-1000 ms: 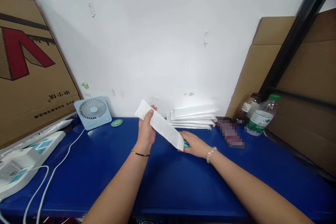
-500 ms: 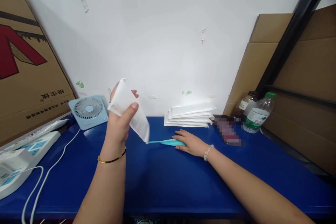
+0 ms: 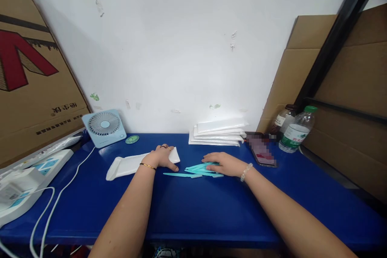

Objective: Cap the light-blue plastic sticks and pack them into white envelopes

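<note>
My left hand (image 3: 161,157) lies over the right end of a white padded pouch (image 3: 131,164), fingers stretched and thumb out to the side. The pouch rests flat on the blue table, its flap end pointing left. My right hand (image 3: 225,164) rests over a small pile of slim turquoise plastic sticks (image 3: 196,169), which look like eyebrow razors. Its fingers are extended and partly hide the pile. One loose turquoise stick (image 3: 178,175) lies in front of the pile, between the two hands.
Behind the pile sits a stack of white pouches (image 3: 217,133). A phone (image 3: 263,151) and two bottles, one green-capped (image 3: 294,133), stand right. At left are a blue fan (image 3: 105,127), a green disc (image 3: 132,140), a power strip (image 3: 51,165) and a white cable (image 3: 68,183).
My left hand has lowered the pouch from the air and laid it flat on the table. The turquoise sticks are more spread out, and the green disc has come into view.
</note>
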`<state>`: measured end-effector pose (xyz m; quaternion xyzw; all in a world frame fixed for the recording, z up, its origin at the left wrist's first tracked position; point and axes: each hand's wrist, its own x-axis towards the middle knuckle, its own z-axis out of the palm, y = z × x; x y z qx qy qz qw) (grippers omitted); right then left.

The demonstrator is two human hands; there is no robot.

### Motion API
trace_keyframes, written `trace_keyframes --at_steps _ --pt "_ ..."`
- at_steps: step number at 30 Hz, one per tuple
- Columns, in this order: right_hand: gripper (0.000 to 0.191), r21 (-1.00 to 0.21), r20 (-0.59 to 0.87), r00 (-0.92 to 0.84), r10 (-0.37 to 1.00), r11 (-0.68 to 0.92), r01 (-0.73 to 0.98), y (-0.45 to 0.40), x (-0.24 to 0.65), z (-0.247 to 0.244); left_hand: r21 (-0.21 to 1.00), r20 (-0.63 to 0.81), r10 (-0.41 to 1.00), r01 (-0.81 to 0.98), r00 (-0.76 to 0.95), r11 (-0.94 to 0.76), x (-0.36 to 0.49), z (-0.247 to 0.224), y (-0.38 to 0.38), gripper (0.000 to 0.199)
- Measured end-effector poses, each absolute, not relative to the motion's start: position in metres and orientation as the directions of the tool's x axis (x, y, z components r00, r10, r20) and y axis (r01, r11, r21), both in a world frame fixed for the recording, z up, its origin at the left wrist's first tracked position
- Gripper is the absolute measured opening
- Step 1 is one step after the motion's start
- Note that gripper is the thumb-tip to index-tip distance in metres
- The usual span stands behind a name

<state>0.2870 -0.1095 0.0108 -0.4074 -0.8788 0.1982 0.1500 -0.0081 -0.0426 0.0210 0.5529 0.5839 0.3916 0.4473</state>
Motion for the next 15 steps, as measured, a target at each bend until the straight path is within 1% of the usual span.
trace_keyframes --at_steps 2,4,7,10,12,15 --pt "0.038 -0.473 0.173 -0.557 0.812 0.565 0.676 -0.108 0.296 0.017 0.955 -0.141 0.990 0.267 0.028 0.129 -0.011 0.015 -0.041 0.037" --pt "0.031 -0.439 0.221 -0.487 0.845 0.532 0.724 -0.104 0.306 0.020 0.953 -0.141 0.990 0.275 0.029 0.127 -0.012 0.014 -0.041 0.035" --pt "0.023 -0.403 0.194 -0.469 0.861 0.506 0.762 -0.100 0.317 0.018 0.954 -0.118 0.993 0.277 0.009 0.111 -0.013 0.017 -0.040 0.034" --pt "0.021 -0.421 0.170 -0.458 0.873 0.484 0.767 -0.097 0.319 0.011 0.972 -0.112 0.993 0.212 0.024 0.104 -0.012 0.020 -0.040 0.031" --pt "0.016 -0.439 0.159 -0.447 0.880 0.469 0.767 -0.096 0.316 0.006 0.987 -0.090 0.993 0.138 0.080 0.079 -0.007 0.022 -0.042 0.028" --pt "0.010 -0.495 0.132 -0.436 0.890 0.440 0.749 -0.095 0.310 0.003 1.000 -0.006 0.979 0.021 0.202 0.002 0.013 0.023 -0.052 0.024"
